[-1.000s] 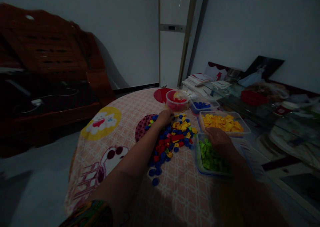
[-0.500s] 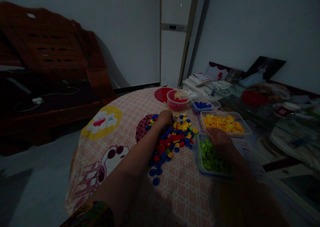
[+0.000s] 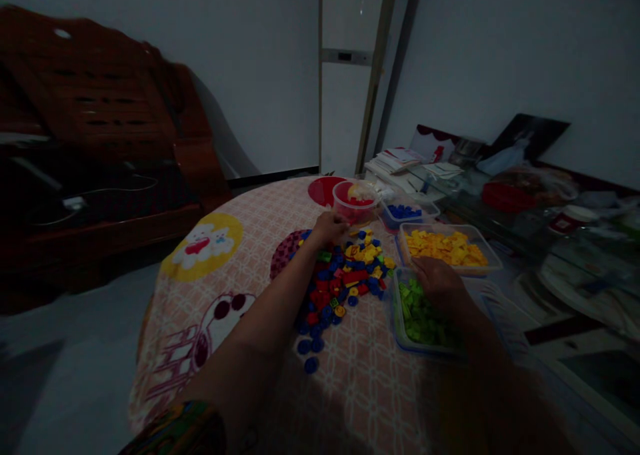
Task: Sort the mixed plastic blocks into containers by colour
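- Bricks, mixed red, blue, yellow and green, lie in a loose heap (image 3: pixel 353 278) mid-table in the head view; a few blue round pieces (image 3: pixel 311 365) trail off toward the wearer.
- Left hand (image 3: pixel 329 228): over the far side of the heap, just short of the round tub (image 3: pixel 341 206). Fingers partly curled, pointing right; cannot tell whether anything is between them.
- Right hand (image 3: pixel 440 280): at the far side of the green-brick box (image 3: pixel 394 308), near its border with the yellow-brick box (image 3: pixel 496 261). Fingers close together; grip and contents cannot be told, the palm side being hidden.
- Sorted contents: green pieces in the nearest box, yellow in the next; blue in the blue-brick box (image 3: pixel 431 209) beyond; red plus something pale yellow in the round tub.
- Red disc (image 3: pixel 323 189): on the patterned tablecloth (image 3: pixel 370 381), left of the tub.
- Surroundings: carved wooden bench (image 3: pixel 115 101) at left; tall white unit (image 3: pixel 345 115) behind; papers (image 3: pixel 397 159) at right. Lighting dim.
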`<move>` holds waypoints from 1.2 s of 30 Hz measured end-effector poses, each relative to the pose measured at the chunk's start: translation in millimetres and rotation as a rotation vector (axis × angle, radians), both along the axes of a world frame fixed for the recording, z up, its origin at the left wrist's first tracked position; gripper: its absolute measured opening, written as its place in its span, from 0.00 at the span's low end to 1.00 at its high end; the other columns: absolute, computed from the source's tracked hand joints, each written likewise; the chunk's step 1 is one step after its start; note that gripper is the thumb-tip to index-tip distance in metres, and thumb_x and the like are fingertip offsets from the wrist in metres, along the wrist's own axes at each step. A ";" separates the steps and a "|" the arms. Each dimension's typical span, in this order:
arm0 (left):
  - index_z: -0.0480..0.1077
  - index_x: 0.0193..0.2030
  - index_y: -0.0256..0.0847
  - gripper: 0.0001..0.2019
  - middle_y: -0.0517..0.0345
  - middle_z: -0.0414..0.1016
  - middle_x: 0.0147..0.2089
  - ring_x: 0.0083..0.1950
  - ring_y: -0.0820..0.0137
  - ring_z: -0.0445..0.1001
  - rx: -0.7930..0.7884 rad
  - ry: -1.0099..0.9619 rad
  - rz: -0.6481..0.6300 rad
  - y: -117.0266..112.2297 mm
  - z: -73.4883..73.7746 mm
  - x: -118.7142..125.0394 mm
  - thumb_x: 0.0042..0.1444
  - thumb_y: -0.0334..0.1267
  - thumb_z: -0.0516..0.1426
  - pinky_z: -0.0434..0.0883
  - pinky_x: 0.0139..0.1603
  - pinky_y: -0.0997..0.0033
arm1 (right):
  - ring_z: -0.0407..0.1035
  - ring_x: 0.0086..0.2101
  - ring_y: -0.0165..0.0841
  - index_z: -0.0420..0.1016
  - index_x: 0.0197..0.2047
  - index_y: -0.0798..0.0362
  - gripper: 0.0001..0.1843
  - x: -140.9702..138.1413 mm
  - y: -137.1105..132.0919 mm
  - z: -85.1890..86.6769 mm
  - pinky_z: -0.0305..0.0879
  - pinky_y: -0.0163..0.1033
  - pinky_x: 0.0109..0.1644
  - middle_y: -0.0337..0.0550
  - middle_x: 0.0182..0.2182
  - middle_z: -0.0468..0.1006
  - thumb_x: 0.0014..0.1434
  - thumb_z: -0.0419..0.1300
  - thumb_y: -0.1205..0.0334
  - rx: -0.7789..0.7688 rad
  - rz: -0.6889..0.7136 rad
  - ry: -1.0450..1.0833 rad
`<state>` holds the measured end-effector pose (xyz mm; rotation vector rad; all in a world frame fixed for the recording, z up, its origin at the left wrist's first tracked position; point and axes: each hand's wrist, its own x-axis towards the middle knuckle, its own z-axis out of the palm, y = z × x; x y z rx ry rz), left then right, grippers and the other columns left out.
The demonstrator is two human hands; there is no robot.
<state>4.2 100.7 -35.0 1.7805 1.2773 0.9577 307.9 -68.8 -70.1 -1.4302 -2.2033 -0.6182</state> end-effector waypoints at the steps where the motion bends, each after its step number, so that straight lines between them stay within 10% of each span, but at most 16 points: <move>1: 0.77 0.25 0.35 0.05 0.60 0.74 0.22 0.26 0.74 0.71 -0.052 -0.130 0.009 1.4 2.1 1.7 0.48 0.34 0.62 0.67 0.30 0.76 | 0.75 0.48 0.42 0.79 0.53 0.55 0.20 0.4 0.2 -0.7 0.71 0.49 0.56 0.54 0.46 0.82 0.72 0.47 0.62 0.014 0.005 -0.008; 6: 0.74 0.25 0.34 0.05 0.61 0.72 0.20 0.21 0.78 0.66 -0.218 -0.559 0.081 9.4 22.6 15.7 0.48 0.32 0.64 0.66 0.26 0.79 | 0.74 0.49 0.43 0.78 0.54 0.56 0.20 1.3 0.5 -4.4 0.70 0.49 0.56 0.55 0.47 0.82 0.72 0.48 0.62 0.022 -0.002 -0.034; 14: 0.78 0.38 0.30 0.07 0.57 0.79 0.28 0.28 0.77 0.73 -0.210 -0.647 0.104 10.1 32.9 15.4 0.53 0.30 0.62 0.76 0.40 0.72 | 0.75 0.49 0.44 0.78 0.56 0.57 0.22 -2.1 0.0 -3.4 0.71 0.52 0.57 0.58 0.47 0.82 0.72 0.46 0.62 0.010 -0.024 0.003; 21: 0.80 0.45 0.32 0.16 0.50 0.83 0.38 0.36 0.69 0.79 -0.044 -0.373 0.106 -11.0 21.8 -35.6 0.51 0.39 0.64 0.77 0.45 0.65 | 0.75 0.47 0.43 0.79 0.54 0.55 0.21 -1.2 2.4 1.5 0.71 0.50 0.54 0.56 0.46 0.83 0.71 0.46 0.60 -0.039 -0.033 -0.001; 29: 0.81 0.44 0.34 0.11 0.50 0.83 0.37 0.41 0.64 0.77 0.027 0.550 0.272 -15.2 28.3 -100.9 0.57 0.36 0.63 0.69 0.43 0.71 | 0.74 0.49 0.44 0.78 0.55 0.56 0.21 0.4 -0.1 -2.3 0.70 0.51 0.56 0.57 0.47 0.82 0.72 0.47 0.60 -0.002 -0.001 0.001; 36: 0.82 0.43 0.39 0.11 0.56 0.82 0.31 0.34 0.68 0.76 -0.102 0.570 0.099 -13.5 12.9 -107.2 0.56 0.38 0.63 0.69 0.36 0.76 | 0.75 0.46 0.45 0.78 0.55 0.57 0.23 -0.1 0.0 -0.4 0.72 0.52 0.53 0.58 0.45 0.82 0.72 0.45 0.60 0.002 0.000 -0.008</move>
